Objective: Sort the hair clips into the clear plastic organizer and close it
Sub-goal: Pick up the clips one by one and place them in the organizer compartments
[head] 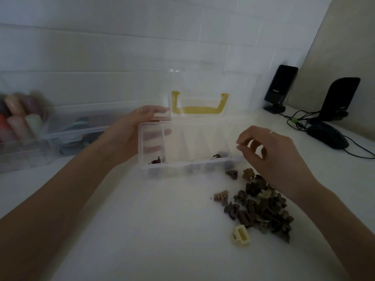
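The clear plastic organizer (203, 164) sits tilted toward me on the white table, its lid (239, 86) standing open with a yellow handle (199, 109). My left hand (129, 134) grips its left end, fingers showing through the wall. A brown clip (156, 160) lies in the left compartment and a dark clip (218, 156) in the right one. My right hand (269, 157) hovers at the organizer's right end with fingers loosely curled and nothing visible in them. Below that hand a pile of brown and olive hair clips (261, 207) lies on the table, with a cream clip (240, 236) at its near edge.
A larger clear storage box (67, 134) holding coloured rolls stands at the left. Two black speakers (281, 88) (341, 98), a black mouse (328, 136) and cables sit at the back right. A white tiled wall is behind.
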A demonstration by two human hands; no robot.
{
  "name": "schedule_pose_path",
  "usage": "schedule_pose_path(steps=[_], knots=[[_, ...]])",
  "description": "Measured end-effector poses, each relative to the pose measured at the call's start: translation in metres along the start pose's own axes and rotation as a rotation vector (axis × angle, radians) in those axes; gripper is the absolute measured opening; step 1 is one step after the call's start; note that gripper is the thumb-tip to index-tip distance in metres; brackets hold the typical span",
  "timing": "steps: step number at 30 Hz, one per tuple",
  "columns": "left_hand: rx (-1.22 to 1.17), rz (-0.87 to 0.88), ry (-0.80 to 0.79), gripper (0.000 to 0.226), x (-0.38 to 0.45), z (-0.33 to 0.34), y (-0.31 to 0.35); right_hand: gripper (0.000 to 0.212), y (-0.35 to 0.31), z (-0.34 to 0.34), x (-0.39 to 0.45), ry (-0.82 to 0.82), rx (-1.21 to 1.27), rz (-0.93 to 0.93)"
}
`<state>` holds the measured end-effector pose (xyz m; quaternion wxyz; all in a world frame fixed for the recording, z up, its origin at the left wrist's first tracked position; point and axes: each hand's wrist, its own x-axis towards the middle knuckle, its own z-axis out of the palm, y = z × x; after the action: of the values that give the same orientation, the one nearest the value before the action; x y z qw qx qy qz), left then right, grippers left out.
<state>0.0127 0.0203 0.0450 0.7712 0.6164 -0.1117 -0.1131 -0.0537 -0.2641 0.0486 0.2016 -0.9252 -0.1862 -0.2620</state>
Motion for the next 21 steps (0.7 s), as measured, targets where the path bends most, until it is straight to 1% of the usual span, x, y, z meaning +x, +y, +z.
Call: schedule_pose_path(steps=[2, 4, 6, 7, 10, 13, 15, 17, 19, 21], knots=[[-0.005, 0.002, 0.1, 0.024, 0.003, 0.003, -0.001, 0.006, -0.001, -0.002, 0.0, -0.054, 0.059, -0.002], [-0.002, 0.009, 0.196, 0.034, 0.004, 0.006, -0.001, 0.014, -0.001, -0.004, 0.0, -0.165, 0.091, -0.043], [0.0, 0.05, 0.267, 0.04, 0.005, 0.007, 0.0, 0.015, -0.001, -0.002, -0.001, -0.252, 0.092, -0.091], [0.0, 0.077, 0.289, 0.041, 0.005, 0.008, 0.001, 0.016, -0.001, 0.0, -0.001, -0.248, 0.089, -0.11], [0.04, 0.121, 0.316, 0.042, 0.006, 0.011, 0.003, 0.023, -0.001, 0.008, -0.004, -0.162, 0.028, -0.126], [0.044, 0.022, 0.286, 0.044, 0.002, 0.013, 0.005, 0.029, -0.001, 0.011, -0.003, -0.118, -0.021, -0.126], [0.015, -0.033, 0.298, 0.046, 0.001, 0.014, 0.004, 0.027, 0.001, 0.01, -0.003, -0.109, -0.013, -0.116], [-0.031, -0.068, 0.343, 0.046, 0.001, 0.019, 0.002, 0.022, 0.002, 0.004, -0.002, -0.114, -0.019, -0.121], [-0.081, -0.079, 0.386, 0.049, 0.001, 0.023, 0.001, 0.02, 0.001, -0.005, -0.002, -0.153, -0.053, -0.121], [-0.074, -0.025, 0.414, 0.048, 0.001, 0.021, 0.002, 0.024, -0.003, -0.011, -0.002, -0.231, -0.158, -0.124]])
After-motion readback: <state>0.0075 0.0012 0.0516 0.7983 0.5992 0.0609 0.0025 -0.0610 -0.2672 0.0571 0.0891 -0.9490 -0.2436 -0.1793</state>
